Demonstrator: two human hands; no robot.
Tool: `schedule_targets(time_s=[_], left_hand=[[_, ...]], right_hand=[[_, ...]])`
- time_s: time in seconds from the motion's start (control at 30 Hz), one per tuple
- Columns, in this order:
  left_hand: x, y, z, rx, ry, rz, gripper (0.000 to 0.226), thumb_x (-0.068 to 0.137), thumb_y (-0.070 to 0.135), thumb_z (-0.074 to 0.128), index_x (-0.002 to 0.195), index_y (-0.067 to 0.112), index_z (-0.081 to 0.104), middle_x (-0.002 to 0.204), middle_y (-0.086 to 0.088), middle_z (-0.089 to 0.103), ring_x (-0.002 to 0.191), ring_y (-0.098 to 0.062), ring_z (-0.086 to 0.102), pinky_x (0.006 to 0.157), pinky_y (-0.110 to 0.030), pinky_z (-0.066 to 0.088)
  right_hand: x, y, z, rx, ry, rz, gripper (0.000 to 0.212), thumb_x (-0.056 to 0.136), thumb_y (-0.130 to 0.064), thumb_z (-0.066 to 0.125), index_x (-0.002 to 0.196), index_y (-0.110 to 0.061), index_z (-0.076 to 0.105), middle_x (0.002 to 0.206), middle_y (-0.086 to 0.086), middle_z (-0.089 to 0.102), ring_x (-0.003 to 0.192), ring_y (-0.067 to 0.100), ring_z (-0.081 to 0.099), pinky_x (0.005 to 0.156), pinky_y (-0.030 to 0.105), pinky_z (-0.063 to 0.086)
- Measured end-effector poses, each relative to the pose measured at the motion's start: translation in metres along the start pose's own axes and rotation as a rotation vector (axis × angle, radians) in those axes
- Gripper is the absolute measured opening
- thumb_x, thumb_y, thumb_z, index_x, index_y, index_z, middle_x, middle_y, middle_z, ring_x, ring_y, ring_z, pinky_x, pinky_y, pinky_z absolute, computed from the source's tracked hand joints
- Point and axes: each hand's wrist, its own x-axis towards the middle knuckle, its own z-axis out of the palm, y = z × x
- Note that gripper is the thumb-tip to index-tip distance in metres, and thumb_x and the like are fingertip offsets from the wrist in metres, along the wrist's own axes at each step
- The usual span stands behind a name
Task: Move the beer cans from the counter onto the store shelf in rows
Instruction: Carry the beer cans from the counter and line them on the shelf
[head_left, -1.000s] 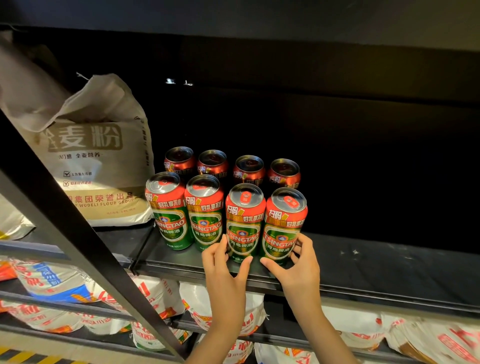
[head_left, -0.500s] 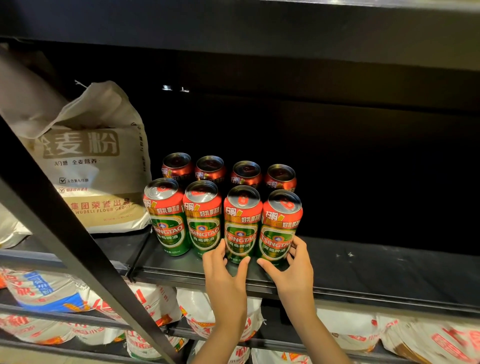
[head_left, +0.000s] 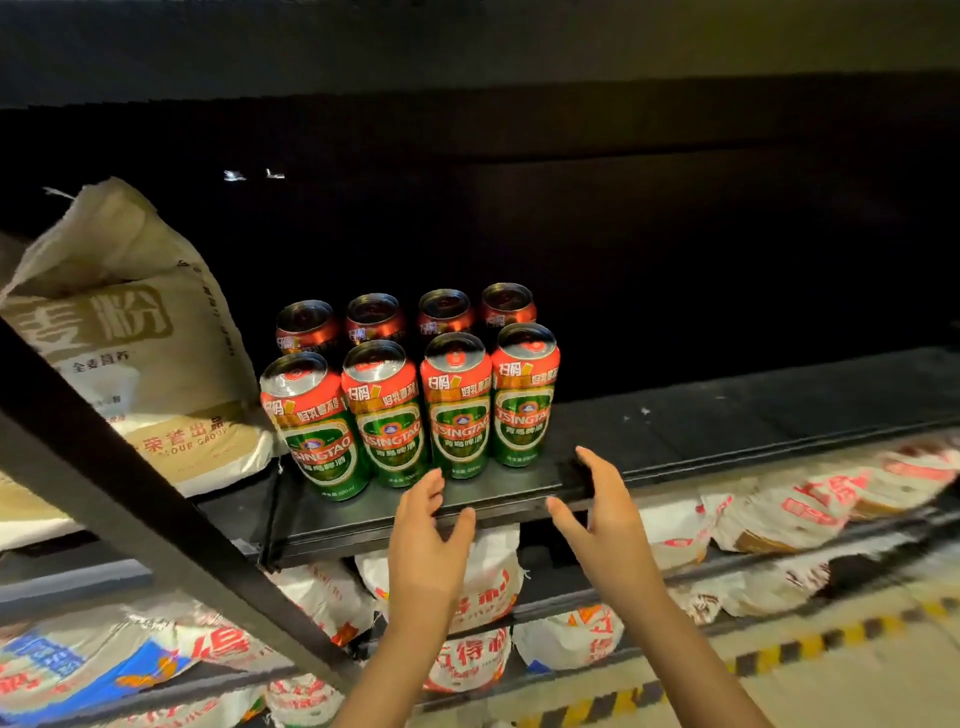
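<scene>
Red and green beer cans (head_left: 415, 395) stand upright on the black shelf (head_left: 701, 431) in two rows of four, one far, one near. The left hand (head_left: 428, 535) and right hand (head_left: 597, 512) hover just in front of the near row, fingers loosely spread, holding nothing. A flour sack (head_left: 130, 338) leans at the left.

We have a single head-worn wide-angle view, looking forward and slightly down into a dark store shelf (head_left: 727, 431) from close range. The shelf edge crosses the middle of the frame, tilted up toward the right. A black diagonal strut (head_left: 130, 493) cuts across the lower left, very near the lens. Lower shelves fill the bottom edge, blurred at right.
</scene>
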Motion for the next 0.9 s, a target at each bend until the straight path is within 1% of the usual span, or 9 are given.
schedule_targets(time_s=[0.1, 0.17, 0.27, 0.33, 0.43, 0.53, 0.6, 0.77, 0.9], left_hand=[[-0.015, 0.005, -0.005, 0.008, -0.152, 0.034, 0.028, 0.087, 0.012, 0.061, 0.111, 0.026, 0.053, 0.106, 0.005, 0.060, 0.101, -0.013, 0.058, 0.082, -0.025, 0.047], [-0.030, 0.008, 0.005, 0.044, -0.332, 0.053, 0.022, 0.087, 0.018, 0.061, 0.104, 0.031, 0.055, 0.104, 0.006, 0.062, 0.098, -0.013, 0.059, 0.086, -0.034, 0.050], [-0.063, 0.014, 0.036, 0.194, -0.599, 0.192, 0.021, 0.089, 0.020, 0.060, 0.108, 0.026, 0.058, 0.110, 0.005, 0.062, 0.101, -0.012, 0.059, 0.090, -0.030, 0.046], [-0.092, 0.019, 0.063, 0.256, -0.769, 0.266, 0.025, 0.090, 0.020, 0.058, 0.114, 0.023, 0.058, 0.112, 0.008, 0.060, 0.103, -0.011, 0.057, 0.091, -0.030, 0.046], [-0.151, 0.031, 0.102, 0.296, -1.030, 0.327, 0.025, 0.090, 0.021, 0.059, 0.114, 0.026, 0.057, 0.108, 0.014, 0.057, 0.105, -0.008, 0.057, 0.089, -0.026, 0.046], [-0.226, 0.044, 0.135, 0.300, -1.269, 0.444, 0.025, 0.089, 0.020, 0.060, 0.113, 0.024, 0.058, 0.105, 0.013, 0.059, 0.099, -0.004, 0.057, 0.080, -0.015, 0.042], [-0.284, 0.054, 0.151, 0.293, -1.429, 0.548, 0.028, 0.088, 0.020, 0.060, 0.116, 0.023, 0.057, 0.105, 0.012, 0.058, 0.100, -0.005, 0.057, 0.083, -0.017, 0.042], [-0.452, 0.073, 0.162, 0.241, -1.724, 0.756, 0.030, 0.087, 0.020, 0.062, 0.117, 0.021, 0.060, 0.109, 0.010, 0.062, 0.102, -0.007, 0.058, 0.087, -0.021, 0.043], [-0.589, 0.077, 0.155, 0.205, -1.920, 0.801, 0.031, 0.087, 0.022, 0.062, 0.117, 0.022, 0.060, 0.113, 0.008, 0.062, 0.107, -0.007, 0.057, 0.093, -0.025, 0.044]], right_hand=[[-0.052, 0.011, -0.025, -0.064, 0.019, 0.055, 0.042, 0.092, -0.027, 0.058, 0.132, -0.026, 0.044, 0.124, -0.019, 0.044, 0.110, -0.001, 0.050, 0.087, 0.006, 0.038], [-0.095, 0.024, -0.044, -0.120, 0.049, 0.130, 0.037, 0.093, -0.029, 0.056, 0.129, -0.028, 0.047, 0.122, -0.018, 0.048, 0.100, -0.006, 0.048, 0.082, 0.005, 0.039], [-0.167, 0.048, -0.073, -0.236, 0.121, 0.299, 0.032, 0.094, -0.033, 0.053, 0.125, -0.029, 0.050, 0.120, -0.020, 0.050, 0.104, -0.004, 0.047, 0.081, 0.003, 0.033], [-0.221, 0.063, -0.089, -0.270, 0.194, 0.460, 0.033, 0.094, -0.035, 0.052, 0.125, -0.027, 0.051, 0.124, -0.016, 0.053, 0.105, 0.000, 0.052, 0.080, 0.008, 0.031], [-0.311, 0.072, -0.109, -0.231, 0.381, 0.684, 0.031, 0.092, -0.038, 0.053, 0.123, -0.031, 0.052, 0.123, -0.021, 0.053, 0.082, -0.008, 0.051, 0.077, 0.012, 0.036], [-0.408, 0.073, -0.118, -0.174, 0.596, 0.875, 0.031, 0.092, -0.039, 0.053, 0.122, -0.033, 0.052, 0.117, -0.027, 0.048, 0.103, -0.005, 0.050, 0.082, 0.013, 0.038], [-0.474, 0.072, -0.117, -0.141, 0.738, 0.995, 0.031, 0.092, -0.040, 0.054, 0.122, -0.033, 0.053, 0.117, -0.025, 0.050, 0.110, -0.005, 0.048, 0.083, 0.014, 0.039], [-0.641, 0.054, -0.102, -0.059, 0.996, 1.240, 0.023, 0.092, -0.038, 0.055, 0.115, -0.037, 0.052, 0.114, -0.023, 0.053, 0.107, -0.004, 0.049, 0.080, 0.008, 0.035], [-0.765, 0.041, -0.095, -0.006, 1.163, 1.383, 0.020, 0.089, -0.034, 0.060, 0.102, -0.044, 0.048, 0.110, -0.021, 0.058, 0.107, 0.001, 0.054, 0.078, 0.011, 0.040]])
